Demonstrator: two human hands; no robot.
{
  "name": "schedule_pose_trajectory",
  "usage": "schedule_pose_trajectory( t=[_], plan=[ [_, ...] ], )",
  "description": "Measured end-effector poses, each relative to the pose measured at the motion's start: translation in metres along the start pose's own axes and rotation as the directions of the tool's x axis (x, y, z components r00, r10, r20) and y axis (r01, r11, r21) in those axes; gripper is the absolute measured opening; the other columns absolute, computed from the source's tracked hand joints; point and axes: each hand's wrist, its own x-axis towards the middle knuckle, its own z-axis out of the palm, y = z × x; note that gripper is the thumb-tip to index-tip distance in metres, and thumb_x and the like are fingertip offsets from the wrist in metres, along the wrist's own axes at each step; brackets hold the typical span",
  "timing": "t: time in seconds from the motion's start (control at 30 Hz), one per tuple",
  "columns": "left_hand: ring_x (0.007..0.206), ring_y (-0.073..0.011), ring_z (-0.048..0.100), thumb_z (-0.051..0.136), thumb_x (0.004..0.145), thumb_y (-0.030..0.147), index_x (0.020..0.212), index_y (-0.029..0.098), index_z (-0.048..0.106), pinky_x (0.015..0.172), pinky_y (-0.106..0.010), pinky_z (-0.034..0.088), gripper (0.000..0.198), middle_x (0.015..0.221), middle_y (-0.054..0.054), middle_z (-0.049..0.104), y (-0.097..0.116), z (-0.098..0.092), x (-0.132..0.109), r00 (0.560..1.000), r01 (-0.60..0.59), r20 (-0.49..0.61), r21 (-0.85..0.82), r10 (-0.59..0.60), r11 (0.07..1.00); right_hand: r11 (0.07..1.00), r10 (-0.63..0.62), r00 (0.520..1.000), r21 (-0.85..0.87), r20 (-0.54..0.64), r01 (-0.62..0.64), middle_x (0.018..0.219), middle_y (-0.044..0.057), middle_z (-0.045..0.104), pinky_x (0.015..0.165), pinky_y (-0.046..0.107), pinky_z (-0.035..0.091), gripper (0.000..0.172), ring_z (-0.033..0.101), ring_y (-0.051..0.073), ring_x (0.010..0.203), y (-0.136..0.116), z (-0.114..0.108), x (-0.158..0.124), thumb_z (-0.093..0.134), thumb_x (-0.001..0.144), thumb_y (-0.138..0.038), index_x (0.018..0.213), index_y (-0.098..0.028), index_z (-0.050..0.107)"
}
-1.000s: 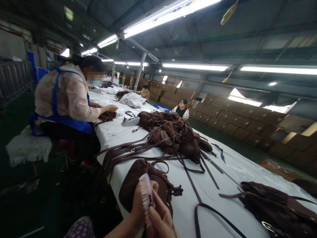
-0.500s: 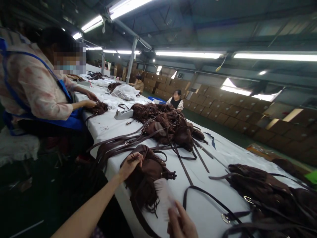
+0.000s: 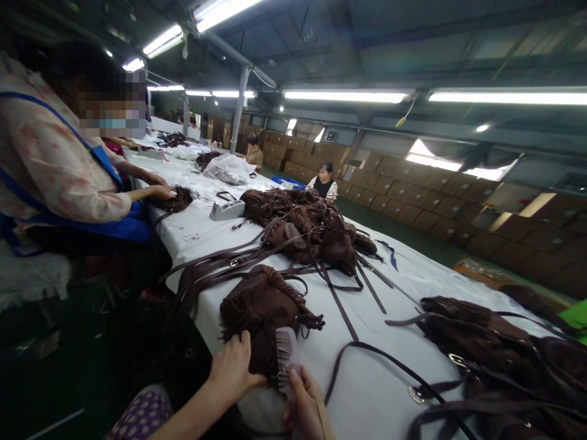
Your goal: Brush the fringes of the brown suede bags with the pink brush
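A dark brown fringed bag (image 3: 270, 299) lies at the near table edge in front of me. My left hand (image 3: 233, 366) rests against its lower left side, thumb spread away from the fingers. In my right hand (image 3: 306, 397) is a pale, wide-toothed comb (image 3: 285, 354), held upright by its lower end. The comb's teeth face left and touch or nearly touch the bag's lower right side. Part of the bag's lower end is hidden behind my left hand.
More brown fringed bags (image 3: 316, 235) are heaped beyond, their straps trailing across the white table (image 3: 371, 379). Other bags (image 3: 495, 354) lie at right. A grey-white device (image 3: 228, 209) stands near the heap. A co-worker in a blue apron (image 3: 59, 159) handles brown fringe at left.
My left hand has come down from the bag's top to its lower left side, its pinch loosened. The comb has shifted left and turned more upright against the bag.
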Motion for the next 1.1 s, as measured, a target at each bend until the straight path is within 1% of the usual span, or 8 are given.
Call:
schedule_pose_trajectory(
  t=[0.2, 0.37, 0.6, 0.7, 0.8, 0.97, 1.03, 1.1],
  plan=[
    [0.108, -0.0357, 0.059, 0.067, 0.077, 0.031, 0.134, 0.007, 0.048, 0.094, -0.045, 0.045, 0.065, 0.114, -0.02, 0.062, 0.007, 0.024, -0.007, 0.991, -0.081, -0.098, 0.094, 0.09, 0.992, 0.998, -0.018, 1.0, -0.057, -0.009, 0.018, 0.046, -0.008, 0.048, 0.031, 0.021, 0.03, 0.062, 0.042, 0.011, 0.033, 0.009, 0.003, -0.008, 0.061, 0.071, -0.08, 0.095, -0.023, 0.055],
    [0.11, -0.0273, 0.062, 0.051, 0.083, 0.013, 0.139, 0.011, 0.041, 0.093, -0.034, 0.044, 0.057, 0.121, -0.015, 0.064, 0.004, 0.033, -0.012, 0.988, -0.152, -0.023, -0.12, 0.15, 0.981, 0.967, -0.081, 0.996, -0.247, -0.043, 0.068, 0.046, -0.007, 0.05, 0.04, 0.023, 0.036, 0.06, 0.047, 0.013, 0.04, -0.013, -0.019, -0.012, 0.049, 0.08, -0.079, 0.098, -0.022, 0.055],
    [0.107, -0.026, 0.065, 0.051, 0.085, 0.016, 0.137, 0.019, 0.048, 0.093, -0.032, 0.044, 0.053, 0.11, -0.011, 0.071, 0.001, 0.031, -0.006, 0.996, -0.08, 0.016, -0.336, 0.09, 0.939, 0.805, -0.337, 0.941, -0.528, -0.029, 0.272, 0.055, -0.005, 0.049, 0.048, 0.026, 0.041, 0.051, 0.048, 0.015, 0.047, -0.04, -0.031, -0.001, 0.043, 0.088, -0.069, 0.097, -0.023, 0.063],
    [0.111, -0.0246, 0.063, 0.048, 0.087, 0.02, 0.131, 0.017, 0.056, 0.096, -0.032, 0.043, 0.044, 0.116, -0.011, 0.07, 0.001, 0.023, -0.007, 0.998, -0.057, -0.007, -0.425, 0.059, 0.903, 0.726, -0.372, 0.926, -0.603, 0.062, 0.332, 0.056, -0.003, 0.05, 0.049, 0.027, 0.044, 0.05, 0.052, 0.017, 0.049, -0.049, -0.031, 0.007, 0.038, 0.092, -0.063, 0.101, -0.021, 0.064],
    [0.101, -0.0219, 0.066, 0.044, 0.09, 0.024, 0.116, 0.017, 0.066, 0.09, -0.029, 0.045, 0.035, 0.108, -0.009, 0.073, 0.002, 0.006, -0.008, 0.997, -0.05, 0.022, -0.531, 0.072, 0.846, 0.65, -0.415, 0.901, -0.651, 0.129, 0.393, 0.061, 0.001, 0.06, 0.05, 0.028, 0.048, 0.052, 0.058, 0.02, 0.052, -0.065, -0.03, 0.012, 0.033, 0.095, -0.052, 0.123, -0.017, 0.059],
    [0.083, -0.0202, 0.066, 0.042, 0.093, 0.029, 0.102, 0.018, 0.07, 0.074, -0.028, 0.043, 0.031, 0.087, -0.005, 0.073, 0.013, -0.027, -0.001, 0.994, -0.094, -0.007, -0.57, 0.109, 0.816, 0.506, -0.514, 0.823, -0.689, 0.242, 0.519, 0.111, 0.013, 0.071, 0.081, 0.037, 0.054, 0.056, 0.07, 0.026, 0.09, -0.085, -0.014, 0.015, 0.043, 0.087, -0.027, 0.142, -0.018, 0.045],
    [0.079, -0.0194, 0.066, 0.042, 0.093, 0.027, 0.094, 0.02, 0.069, 0.071, -0.028, 0.041, 0.028, 0.085, -0.005, 0.073, 0.022, -0.038, 0.005, 0.983, -0.17, -0.034, -0.541, 0.181, 0.824, 0.56, -0.486, 0.829, -0.63, 0.276, 0.538, 0.118, 0.012, 0.069, 0.087, 0.039, 0.053, 0.065, 0.068, 0.028, 0.098, -0.079, 0.002, 0.017, 0.057, 0.077, -0.024, 0.141, -0.021, 0.047],
    [0.079, -0.0198, 0.065, 0.044, 0.091, 0.025, 0.083, 0.019, 0.068, 0.072, -0.029, 0.041, 0.026, 0.084, -0.006, 0.072, 0.03, -0.047, 0.01, 0.965, -0.247, -0.048, -0.491, 0.258, 0.835, 0.71, -0.438, 0.857, -0.481, 0.271, 0.514, 0.106, 0.01, 0.073, 0.081, 0.036, 0.054, 0.061, 0.069, 0.028, 0.093, -0.068, 0.02, 0.021, 0.069, 0.07, -0.028, 0.129, -0.021, 0.057]
  ],
)
